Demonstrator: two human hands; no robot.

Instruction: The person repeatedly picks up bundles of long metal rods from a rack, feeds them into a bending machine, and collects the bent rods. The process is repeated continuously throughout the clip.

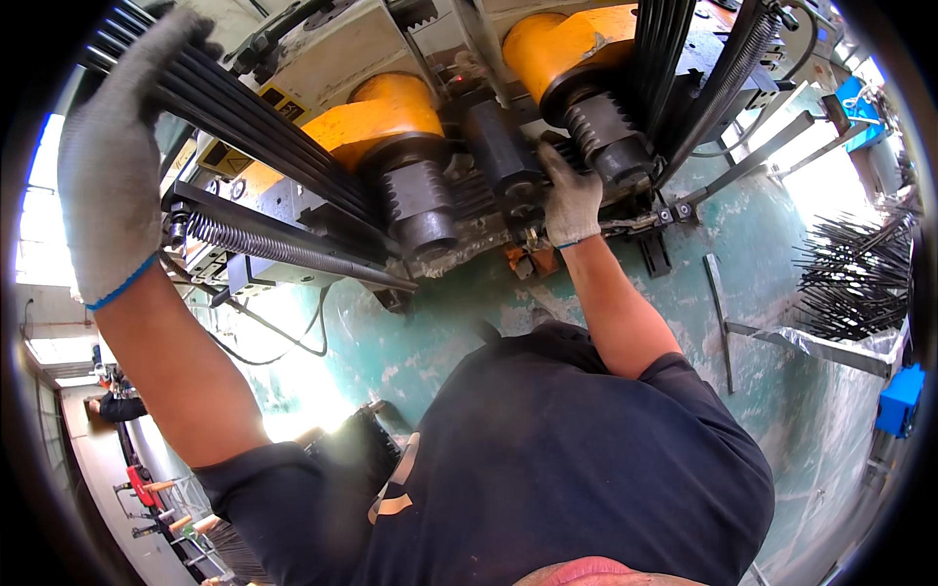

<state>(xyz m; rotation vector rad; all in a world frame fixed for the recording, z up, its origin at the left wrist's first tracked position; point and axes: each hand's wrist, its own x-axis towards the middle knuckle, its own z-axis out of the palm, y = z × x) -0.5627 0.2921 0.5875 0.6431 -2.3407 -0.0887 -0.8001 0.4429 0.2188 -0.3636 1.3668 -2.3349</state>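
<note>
Here the gloved left hand (112,156) is wrapped around a bundle of dark rods (264,132) slanting toward the ribbed rollers (420,200). The gloved right hand (570,200) pinches a rod end there. The rods look stiff, heavy; best gripped mid-length.

Left hand (112,166) upper left of frame, on the upper end of a rod bundle (244,122) slanting down toward frame centre. Left threaded roller (418,200) at that bundle's lower end. Right hand (570,200) centre frame, between left roller and right threaded roller (606,132). Second rod bundle (669,59) above right roller. Loose rod pile (855,278) far right edge.
</note>
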